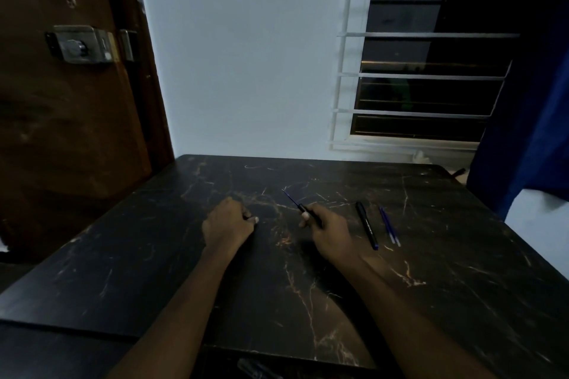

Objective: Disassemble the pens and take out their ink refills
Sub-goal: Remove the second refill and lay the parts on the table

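Observation:
My right hand [328,228] grips a black pen barrel [304,210] over the dark marble table [308,286]. A thin blue refill [290,196] sticks out of the barrel's front end, pointing up and left. My left hand [229,223] rests on the table as a fist; a small dark piece [248,217] shows between its fingertips, too small to identify. To the right of my right hand another black pen [367,224] lies whole on the table. Beside it lie two loose blue refills [388,224].
The table stands against a white wall [246,86]. A wooden door with a metal lock [83,44] is on the left. A barred window [425,86] and a blue curtain [529,138] are on the right.

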